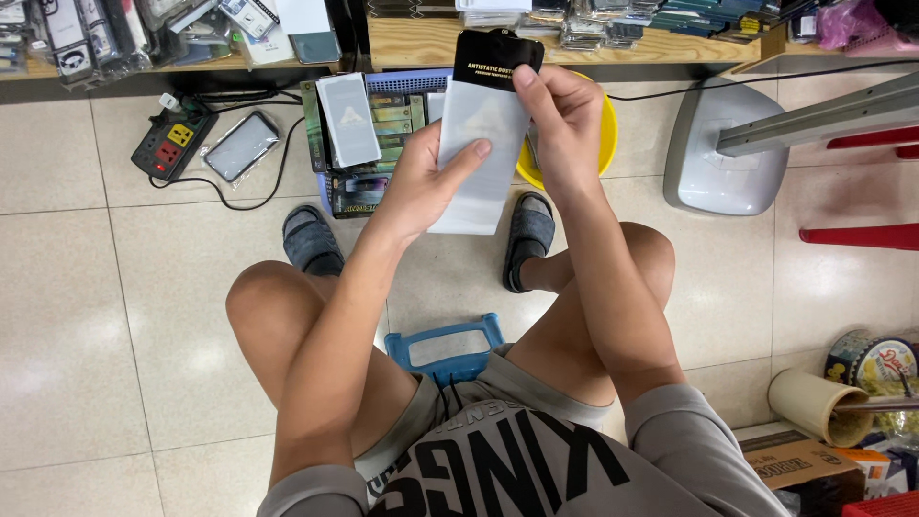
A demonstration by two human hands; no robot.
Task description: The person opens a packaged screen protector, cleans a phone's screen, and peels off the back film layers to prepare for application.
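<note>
- Power strip and clear phone case lie on the floor, far left.
- Left hand grasps the white sleeve at mid-height, thumb across its front; grip clenched on it.
- Right hand pinches the black-topped pack at the sleeve's upper end.
- Risk: thin pinch, so the pack could slip and drop toward the blue basket or yellow bowl below.

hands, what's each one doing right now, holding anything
Left hand: closed on the grey sleeve packet, thumb across its front.
Right hand: closed on the packet's black top flap.
</note>
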